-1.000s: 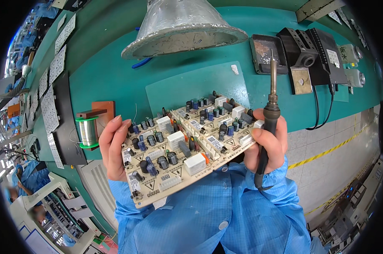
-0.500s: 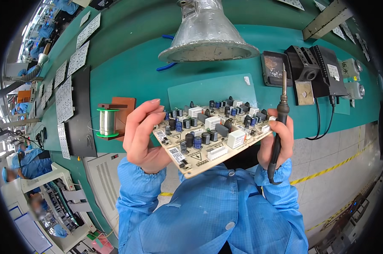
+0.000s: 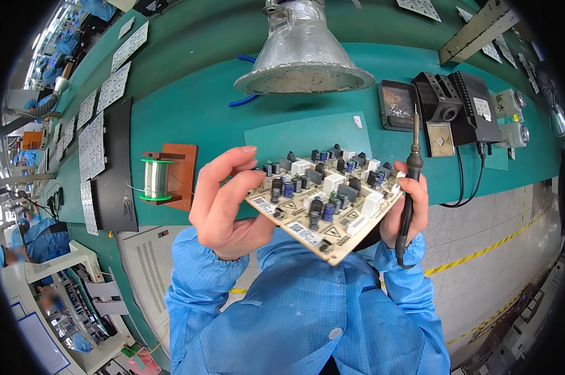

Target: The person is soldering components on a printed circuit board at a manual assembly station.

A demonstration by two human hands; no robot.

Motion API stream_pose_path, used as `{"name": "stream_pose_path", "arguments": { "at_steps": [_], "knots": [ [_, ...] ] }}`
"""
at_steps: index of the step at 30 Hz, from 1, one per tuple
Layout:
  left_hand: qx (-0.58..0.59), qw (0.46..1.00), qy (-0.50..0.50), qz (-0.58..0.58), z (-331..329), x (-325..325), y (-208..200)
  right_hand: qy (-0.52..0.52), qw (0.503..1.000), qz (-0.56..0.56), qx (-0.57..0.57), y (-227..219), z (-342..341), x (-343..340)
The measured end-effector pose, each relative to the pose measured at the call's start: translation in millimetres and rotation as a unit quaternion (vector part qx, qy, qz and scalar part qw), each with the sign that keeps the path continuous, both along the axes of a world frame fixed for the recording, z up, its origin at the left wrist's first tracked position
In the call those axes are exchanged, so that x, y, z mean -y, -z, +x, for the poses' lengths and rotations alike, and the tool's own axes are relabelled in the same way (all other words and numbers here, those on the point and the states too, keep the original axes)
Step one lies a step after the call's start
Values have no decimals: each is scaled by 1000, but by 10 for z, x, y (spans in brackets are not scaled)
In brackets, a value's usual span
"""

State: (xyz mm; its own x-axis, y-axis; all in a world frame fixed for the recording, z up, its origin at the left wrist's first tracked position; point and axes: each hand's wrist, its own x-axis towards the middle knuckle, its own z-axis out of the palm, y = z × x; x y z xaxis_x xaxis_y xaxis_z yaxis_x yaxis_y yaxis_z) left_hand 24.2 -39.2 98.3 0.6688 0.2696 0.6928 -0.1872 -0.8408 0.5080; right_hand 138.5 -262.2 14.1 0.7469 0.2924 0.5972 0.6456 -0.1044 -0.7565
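Note:
A cream circuit board (image 3: 295, 215) crowded with capacitors and white connectors is held up in front of my blue smock, tilted, component side up. My left hand (image 3: 226, 206) grips its left edge between thumb and fingers. At the board's right edge is my right hand (image 3: 410, 203), closed round a black-handled soldering iron (image 3: 410, 206) that points upward, tip away from me. The right fingers also touch the board's edge. Under the board, the right thumb and lower fingers are partly hidden.
A metal fume hood (image 3: 304, 62) hangs over the green mat, blue-handled pliers (image 3: 243, 100) behind it. Left lies a solder wire spool (image 3: 156, 180) on a brown stand. Right are a sponge tray (image 3: 398, 103), an iron holder (image 3: 443, 97), a black soldering station (image 3: 476, 106) and bottles (image 3: 513, 134).
The board has turned, its near left corner swinging right and toward me. My left hand has shifted slightly right with it; the right hand and iron have barely moved.

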Motion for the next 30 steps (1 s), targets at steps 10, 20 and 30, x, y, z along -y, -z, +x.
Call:
{"name": "stream_pose_path", "arguments": {
  "at_steps": [10, 20, 30],
  "knots": [
    [27, 999, 32, 19, 107, 102, -55, 8, 998, 38, -54, 178, 1, 110],
    [50, 998, 34, 3, 168, 166, -46, -10, 995, 53, -88, 234, 11, 152],
    [28, 999, 32, -29, 72, 72, -21, -15, 1000, 3, -23, 110, 53, 108]
  ]
}}
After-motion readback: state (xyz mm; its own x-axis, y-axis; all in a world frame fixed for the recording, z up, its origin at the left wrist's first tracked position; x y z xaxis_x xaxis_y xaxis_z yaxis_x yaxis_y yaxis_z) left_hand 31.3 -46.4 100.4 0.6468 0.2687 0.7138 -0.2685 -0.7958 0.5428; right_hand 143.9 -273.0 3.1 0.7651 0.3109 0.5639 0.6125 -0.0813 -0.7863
